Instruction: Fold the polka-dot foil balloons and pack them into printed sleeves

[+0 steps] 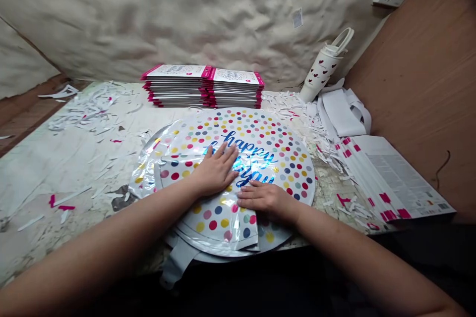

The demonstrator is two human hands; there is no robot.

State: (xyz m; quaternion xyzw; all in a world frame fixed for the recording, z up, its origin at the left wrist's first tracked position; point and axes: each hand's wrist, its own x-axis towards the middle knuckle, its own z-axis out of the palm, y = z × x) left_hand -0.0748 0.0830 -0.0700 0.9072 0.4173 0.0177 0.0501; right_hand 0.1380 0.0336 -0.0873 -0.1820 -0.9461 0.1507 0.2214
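Note:
A flat round foil balloon (290, 158) with coloured dots and blue "happy birthday" lettering lies at the table's near edge, on what looks like a pile of others. A folded part of dotted foil covers its lower left. My left hand (215, 168) lies flat on the foil over the lettering, fingers spread. Just to its lower right, my right hand (269, 200) presses on the foil near the fold's right edge, its fingers stretched out to the left. Neither hand grips anything. A grey tail (178, 262) hangs from the pile over the front edge.
Two stacks of pink-edged printed packets (178, 86) stand behind the balloon. A white heart-patterned tumbler (322, 72) leans at the back right. Loose white strips (344, 109) and printed card sheets (397, 173) lie at the right. Paper shreds (89, 109) litter the table.

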